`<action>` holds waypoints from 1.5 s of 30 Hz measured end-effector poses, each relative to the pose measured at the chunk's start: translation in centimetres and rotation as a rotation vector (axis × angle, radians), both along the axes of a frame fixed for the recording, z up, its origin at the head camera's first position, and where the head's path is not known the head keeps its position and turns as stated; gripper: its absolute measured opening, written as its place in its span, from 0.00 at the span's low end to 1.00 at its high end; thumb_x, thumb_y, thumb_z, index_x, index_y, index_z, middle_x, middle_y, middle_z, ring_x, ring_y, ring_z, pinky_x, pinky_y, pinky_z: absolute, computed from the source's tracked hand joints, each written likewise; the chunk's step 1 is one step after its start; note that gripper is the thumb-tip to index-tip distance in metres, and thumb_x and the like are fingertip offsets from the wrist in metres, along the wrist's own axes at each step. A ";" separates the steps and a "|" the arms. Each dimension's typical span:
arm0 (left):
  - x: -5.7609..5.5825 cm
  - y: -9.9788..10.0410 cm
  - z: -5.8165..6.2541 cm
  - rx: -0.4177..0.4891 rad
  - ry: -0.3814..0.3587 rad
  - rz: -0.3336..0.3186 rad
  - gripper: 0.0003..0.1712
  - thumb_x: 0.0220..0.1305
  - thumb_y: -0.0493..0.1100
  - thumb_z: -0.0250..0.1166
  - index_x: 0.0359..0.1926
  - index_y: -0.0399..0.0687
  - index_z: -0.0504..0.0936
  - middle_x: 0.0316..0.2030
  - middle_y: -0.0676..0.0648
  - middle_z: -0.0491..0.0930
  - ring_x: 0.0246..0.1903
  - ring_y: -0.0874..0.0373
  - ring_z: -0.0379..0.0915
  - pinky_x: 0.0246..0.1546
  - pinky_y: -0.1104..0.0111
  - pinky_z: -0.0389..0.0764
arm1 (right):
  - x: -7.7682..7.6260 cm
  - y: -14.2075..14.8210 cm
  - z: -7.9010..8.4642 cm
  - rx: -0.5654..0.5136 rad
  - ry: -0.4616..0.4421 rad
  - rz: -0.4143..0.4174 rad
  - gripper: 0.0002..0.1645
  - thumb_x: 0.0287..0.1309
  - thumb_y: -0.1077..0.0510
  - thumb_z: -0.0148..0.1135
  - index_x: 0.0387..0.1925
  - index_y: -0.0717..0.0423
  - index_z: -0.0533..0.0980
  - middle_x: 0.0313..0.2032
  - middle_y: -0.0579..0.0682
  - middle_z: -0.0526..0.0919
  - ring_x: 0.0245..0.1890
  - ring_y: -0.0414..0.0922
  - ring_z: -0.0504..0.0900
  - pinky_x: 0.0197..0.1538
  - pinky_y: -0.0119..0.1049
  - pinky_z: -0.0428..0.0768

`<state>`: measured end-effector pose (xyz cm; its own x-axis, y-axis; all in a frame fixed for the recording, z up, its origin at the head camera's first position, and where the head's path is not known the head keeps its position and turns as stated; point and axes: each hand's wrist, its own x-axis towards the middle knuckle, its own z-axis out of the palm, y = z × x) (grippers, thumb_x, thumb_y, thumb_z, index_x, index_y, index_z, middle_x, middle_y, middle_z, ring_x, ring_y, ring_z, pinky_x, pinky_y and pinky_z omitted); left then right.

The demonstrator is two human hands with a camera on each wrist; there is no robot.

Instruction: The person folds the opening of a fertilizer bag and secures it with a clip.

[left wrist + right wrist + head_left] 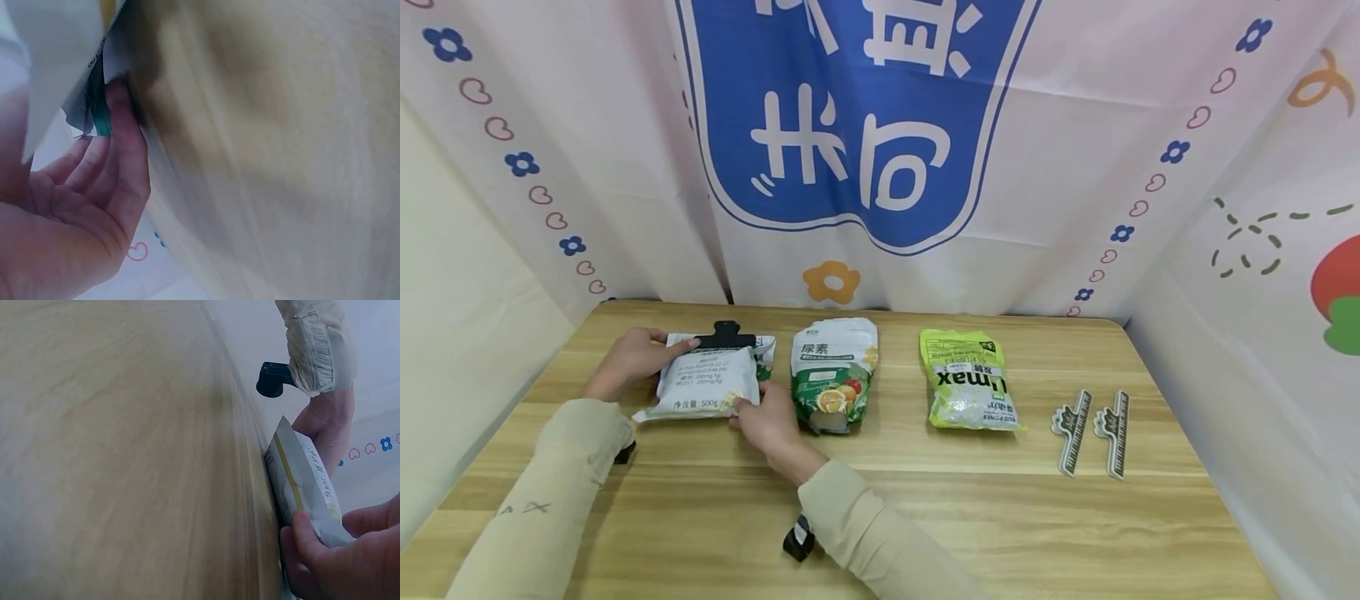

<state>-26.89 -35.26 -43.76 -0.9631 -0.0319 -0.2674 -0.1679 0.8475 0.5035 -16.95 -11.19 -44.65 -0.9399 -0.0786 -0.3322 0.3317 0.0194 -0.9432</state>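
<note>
At the left of the table lies a white bag [707, 385] with printed text, its top end gripped by a black clip [726, 335]. My left hand [643, 357] holds the bag's upper left edge, thumb close to the clip. In the left wrist view, the left hand's [81, 212] fingers curl behind a green and white part of the bag [100, 100]. My right hand [772, 423] pinches the lower right corner. In the right wrist view, the right hand's [344, 556] thumb and fingers are on the bag's end [306, 481].
Right of the held bag lies a white and green bag with fruit pictures [832, 375]. Farther right is a lime-green bag [972, 381]. Two long clips with piano-key patterns [1075, 433] lie at the right. A printed curtain [880, 275] hangs behind the table [970, 517].
</note>
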 end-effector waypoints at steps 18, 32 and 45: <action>1.3 3.8 3.7 -0.119 -0.002 -0.046 0.49 0.79 0.62 0.49 0.74 0.17 0.57 0.70 0.15 0.59 0.69 0.18 0.59 0.68 0.31 0.69 | 1.9 3.4 2.7 0.061 0.072 0.240 0.26 0.71 0.53 0.66 0.64 0.59 0.73 0.52 0.54 0.84 0.40 0.55 0.91 0.43 0.48 0.91; 2.6 10.1 5.7 0.061 0.243 -0.183 0.41 0.81 0.60 0.53 0.77 0.32 0.63 0.64 0.28 0.79 0.64 0.30 0.75 0.63 0.37 0.77 | 2.9 9.9 6.0 0.098 0.127 0.427 0.38 0.73 0.49 0.64 0.77 0.55 0.66 0.71 0.59 0.76 0.42 0.56 0.92 0.50 0.45 0.91; 2.7 13.0 4.5 0.256 0.145 -0.179 0.40 0.81 0.58 0.52 0.80 0.35 0.60 0.68 0.30 0.76 0.65 0.36 0.77 0.60 0.46 0.83 | 0.7 15.5 5.7 0.080 0.224 0.283 0.27 0.77 0.56 0.58 0.70 0.65 0.72 0.57 0.65 0.84 0.52 0.59 0.88 0.56 0.48 0.89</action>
